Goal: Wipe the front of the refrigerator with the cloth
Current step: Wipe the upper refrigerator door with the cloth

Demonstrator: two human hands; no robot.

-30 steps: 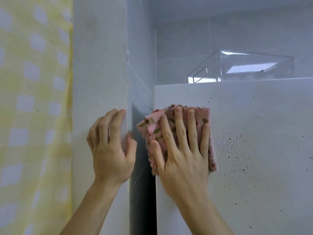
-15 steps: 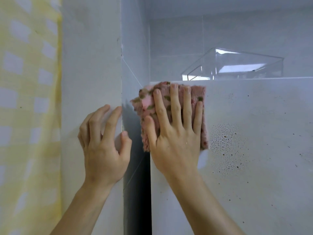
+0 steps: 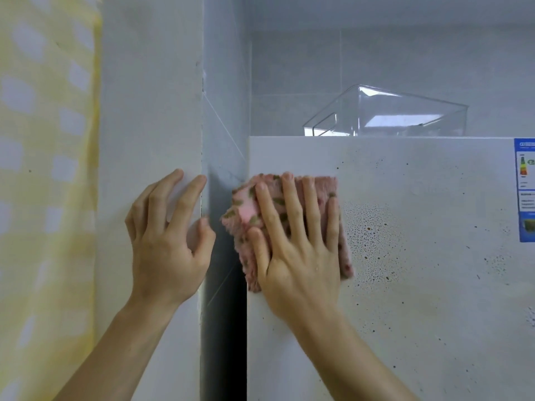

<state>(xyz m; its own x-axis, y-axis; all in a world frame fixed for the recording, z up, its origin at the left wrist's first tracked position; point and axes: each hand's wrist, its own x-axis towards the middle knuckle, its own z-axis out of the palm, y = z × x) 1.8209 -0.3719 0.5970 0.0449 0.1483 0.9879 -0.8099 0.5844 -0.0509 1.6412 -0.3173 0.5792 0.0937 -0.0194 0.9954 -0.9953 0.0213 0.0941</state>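
Right hand (image 3: 298, 250) hides most of the cloth (image 3: 246, 209) — label (image 3: 525, 192) cut off.

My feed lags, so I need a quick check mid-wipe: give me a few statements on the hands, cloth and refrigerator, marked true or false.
1. The right hand presses the cloth flat on the refrigerator front. True.
2. The left hand holds a second cloth. False: it rests bare on the wall corner.
3. A clear container sits on top of the refrigerator. True.
4. The area right of the cloth is spotless. False: brown specks cover it.
5. The cloth is at the refrigerator's right edge. False: it is at the left edge, near the top.
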